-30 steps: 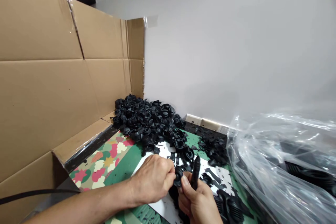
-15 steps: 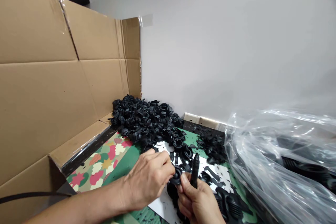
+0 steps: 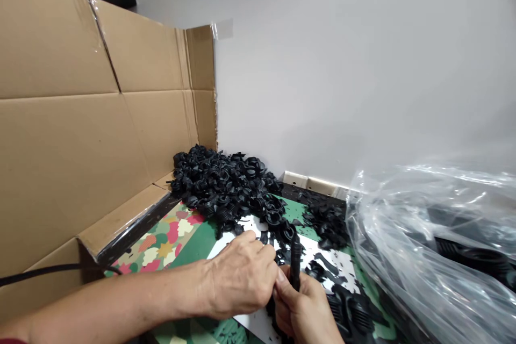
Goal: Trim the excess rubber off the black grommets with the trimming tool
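Note:
My left hand is closed, back upward, its fingertips hidden behind its knuckles and pressed against my right thumb. What it pinches is hidden. My right hand is wrapped round a slim black ribbed tool handle that stands up between thumb and fingers. Beyond my hands a large heap of black ribbed rubber pieces lies against the cardboard and wall. Black scraps form a smaller pile to the right. More black rubber parts lie beside my right hand.
Tall cardboard panels stand at the left. A clear plastic bag with black parts inside fills the right side. White sheet and a patterned green mat lie beneath. A black cable runs at the lower left.
My left hand has moved right and over, up against my right thumb. The round black piece seen between my hands is now hidden. The tool handle has shifted slightly left.

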Demonstrator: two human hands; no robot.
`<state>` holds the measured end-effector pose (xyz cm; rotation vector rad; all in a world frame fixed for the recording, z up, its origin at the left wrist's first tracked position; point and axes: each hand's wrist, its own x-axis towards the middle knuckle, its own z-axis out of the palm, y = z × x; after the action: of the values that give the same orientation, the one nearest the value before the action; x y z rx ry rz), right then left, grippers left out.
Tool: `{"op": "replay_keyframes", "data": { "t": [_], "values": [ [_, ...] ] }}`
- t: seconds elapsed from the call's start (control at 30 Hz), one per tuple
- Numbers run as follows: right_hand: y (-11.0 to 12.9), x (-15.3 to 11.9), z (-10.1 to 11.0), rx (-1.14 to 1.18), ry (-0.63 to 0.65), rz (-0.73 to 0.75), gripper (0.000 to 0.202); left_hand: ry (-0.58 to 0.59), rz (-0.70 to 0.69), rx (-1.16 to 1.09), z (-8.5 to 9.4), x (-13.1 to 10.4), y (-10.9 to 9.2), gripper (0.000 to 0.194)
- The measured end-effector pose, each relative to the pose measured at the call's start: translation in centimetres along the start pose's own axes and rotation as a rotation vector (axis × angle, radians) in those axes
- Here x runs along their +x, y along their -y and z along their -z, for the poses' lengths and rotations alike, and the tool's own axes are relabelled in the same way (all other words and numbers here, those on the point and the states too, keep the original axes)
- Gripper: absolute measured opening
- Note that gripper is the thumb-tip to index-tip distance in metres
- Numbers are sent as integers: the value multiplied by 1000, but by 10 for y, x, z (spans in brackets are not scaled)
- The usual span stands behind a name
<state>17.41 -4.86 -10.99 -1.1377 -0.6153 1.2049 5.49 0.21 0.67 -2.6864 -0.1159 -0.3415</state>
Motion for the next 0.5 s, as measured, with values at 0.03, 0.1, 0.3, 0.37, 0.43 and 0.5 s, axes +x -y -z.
{"op": "replay_keyframes", "data": {
  "t": [0.03,0.1,0.3,0.37,0.43,0.5],
  "values": [
    [2,-1,0,-3,4,-6,49,-6,-28,9,-1,0,0,20],
    [7,-3,1,-6,9,-26,49,-26,-53,20,-4,0,0,19],
    [27,-12,0,32,60,-115,49,-123,264,-262,0,-2,8,16],
    [32,-14,-1,65,71,-131,50,-176,507,-480,6,-3,14,16],
    [36,-16,-4,100,80,-149,52,-189,727,-676,12,-6,20,17],
    [38,-17,-5,128,92,-171,54,-146,885,-832,15,-10,24,19]
  ]
}}
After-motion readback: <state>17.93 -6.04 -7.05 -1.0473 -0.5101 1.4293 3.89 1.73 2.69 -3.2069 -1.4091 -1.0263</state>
